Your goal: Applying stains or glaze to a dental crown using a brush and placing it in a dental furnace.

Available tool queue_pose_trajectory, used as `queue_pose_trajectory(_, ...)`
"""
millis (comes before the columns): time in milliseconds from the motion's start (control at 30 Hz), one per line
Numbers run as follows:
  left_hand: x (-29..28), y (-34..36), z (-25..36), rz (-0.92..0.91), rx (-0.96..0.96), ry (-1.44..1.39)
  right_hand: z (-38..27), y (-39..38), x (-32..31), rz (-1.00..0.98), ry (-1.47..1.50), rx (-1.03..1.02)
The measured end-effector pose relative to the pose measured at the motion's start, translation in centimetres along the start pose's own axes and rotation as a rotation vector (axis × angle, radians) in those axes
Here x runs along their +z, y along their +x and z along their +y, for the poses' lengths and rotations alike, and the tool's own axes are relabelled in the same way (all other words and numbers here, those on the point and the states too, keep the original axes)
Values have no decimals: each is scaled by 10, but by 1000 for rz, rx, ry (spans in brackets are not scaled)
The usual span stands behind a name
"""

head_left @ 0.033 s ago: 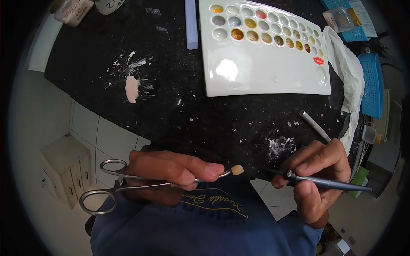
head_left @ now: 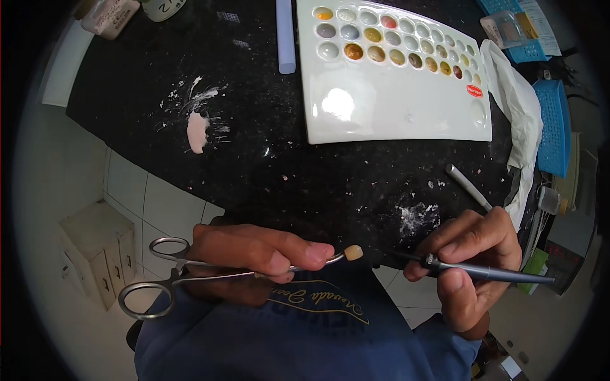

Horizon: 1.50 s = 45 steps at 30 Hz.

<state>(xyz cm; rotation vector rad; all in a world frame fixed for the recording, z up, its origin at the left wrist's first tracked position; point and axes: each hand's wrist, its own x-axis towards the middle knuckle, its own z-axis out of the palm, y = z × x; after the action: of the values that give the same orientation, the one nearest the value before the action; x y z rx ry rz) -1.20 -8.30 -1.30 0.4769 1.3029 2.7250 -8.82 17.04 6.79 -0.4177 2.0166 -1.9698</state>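
Observation:
My left hand [head_left: 257, 249] is closed round steel hemostat forceps [head_left: 216, 275], whose two finger rings stick out to the left. At their curved tip sits a small cream-coloured tooth crown [head_left: 353, 253], just past my fingertips. Pinched in my right hand [head_left: 476, 254] is a slim brush [head_left: 502, 274] with a blue-grey handle and a black collar. Its dark tip points left toward the crown, with a gap between them; against the black table the end of the tip is hard to make out.
A white glazed palette [head_left: 394, 117] with rows of coloured wells stands ahead, a lavender bar [head_left: 286, 38] at its left. A metal-handled tool [head_left: 468, 187] lies near my right hand. Pink paste [head_left: 197, 133] and white powder [head_left: 418, 219] mark the black table. Blue baskets [head_left: 551, 127] line the right.

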Motion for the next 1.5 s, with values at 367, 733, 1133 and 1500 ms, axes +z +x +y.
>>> queue_pose_trajectory(367, 10, 9, 7, 27, -21, -33, 1, 5, 2, -17, -14, 11)
queue_pose_trajectory(733, -3, 11, 17, -134, -70, 84, 0, 6, 3, -9, -59, 11)
queue_pose_trajectory(1133, -8, 17, 4, -186, 44, 155, -1, 7, -5, -178, -212, -16)
queue_pose_trajectory(1500, -3, 11, -6, -111, 137, 282, -4, 6, -7, -206, -235, 4)
